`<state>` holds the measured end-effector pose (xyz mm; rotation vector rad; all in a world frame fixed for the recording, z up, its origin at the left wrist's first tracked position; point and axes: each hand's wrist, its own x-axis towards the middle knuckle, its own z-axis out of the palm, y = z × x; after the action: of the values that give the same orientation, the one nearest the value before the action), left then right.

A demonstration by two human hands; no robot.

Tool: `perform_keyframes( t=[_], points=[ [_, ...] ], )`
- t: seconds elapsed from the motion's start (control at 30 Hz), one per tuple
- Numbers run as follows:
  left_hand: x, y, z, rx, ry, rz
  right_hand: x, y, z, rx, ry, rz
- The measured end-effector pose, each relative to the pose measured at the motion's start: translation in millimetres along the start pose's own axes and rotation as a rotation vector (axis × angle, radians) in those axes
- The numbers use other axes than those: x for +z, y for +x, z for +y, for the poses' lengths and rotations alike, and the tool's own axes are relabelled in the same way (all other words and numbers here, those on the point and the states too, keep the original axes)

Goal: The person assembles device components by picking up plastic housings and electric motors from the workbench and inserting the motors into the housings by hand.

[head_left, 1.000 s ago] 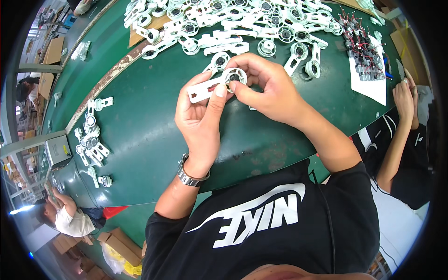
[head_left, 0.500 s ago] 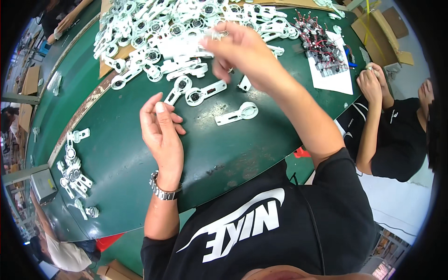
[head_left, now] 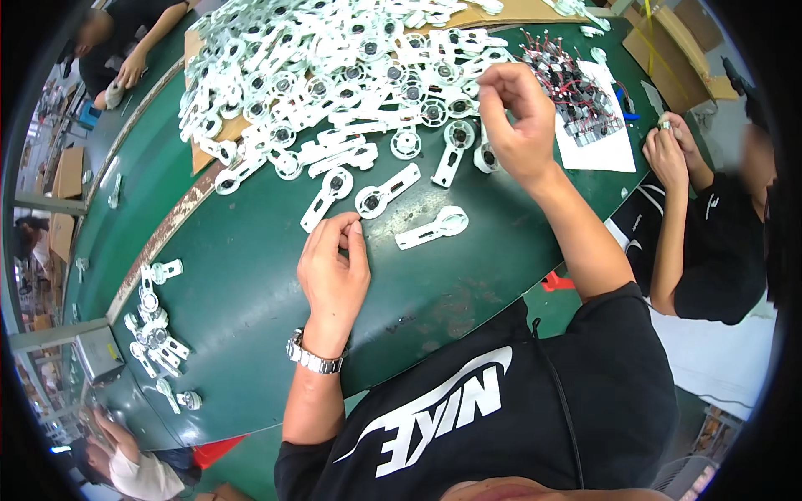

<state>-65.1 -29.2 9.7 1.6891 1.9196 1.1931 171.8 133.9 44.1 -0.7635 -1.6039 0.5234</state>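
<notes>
My left hand is closed over the green table, thumb and index tips together; anything between them is hidden. Its fingertips are right beside a white ring-ended arm part with a dark centre. A similar part lies just beyond the fingers. To the right, a pale part with an open ring lies apart. My right hand is raised at the right edge of the pile, fingers curled toward the thumb; I cannot make out anything in them. One dark-centred part is partly hidden by that hand; another lies left of it.
A large heap of white ring-ended parts covers the far side, on cardboard. Small motors with red wires lie on white paper. A smaller white cluster is at left. A co-worker's hands are at the right.
My right hand has moved right from over the heap, and its fingers have curled. My left hand's spread fingers have closed together. The view has shifted slightly.
</notes>
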Motion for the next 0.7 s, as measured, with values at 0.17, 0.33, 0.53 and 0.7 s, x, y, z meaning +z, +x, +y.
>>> perform_keyframes(
  t=[0.17,0.33,0.53,0.7],
  points=[
    [5,3,6,0.024,0.039,-0.037,-43,-45,21,0.061,-0.289,-0.019],
    [11,1,-3,-0.082,0.002,-0.009,-41,-10,28,0.078,-0.121,0.206],
    [18,3,8,0.012,0.15,0.003,-57,75,67,-0.086,-0.476,0.206],
    [16,0,-3,-0.08,-0.114,0.036,-38,170,154,0.447,-1.017,-0.091]
  ],
)
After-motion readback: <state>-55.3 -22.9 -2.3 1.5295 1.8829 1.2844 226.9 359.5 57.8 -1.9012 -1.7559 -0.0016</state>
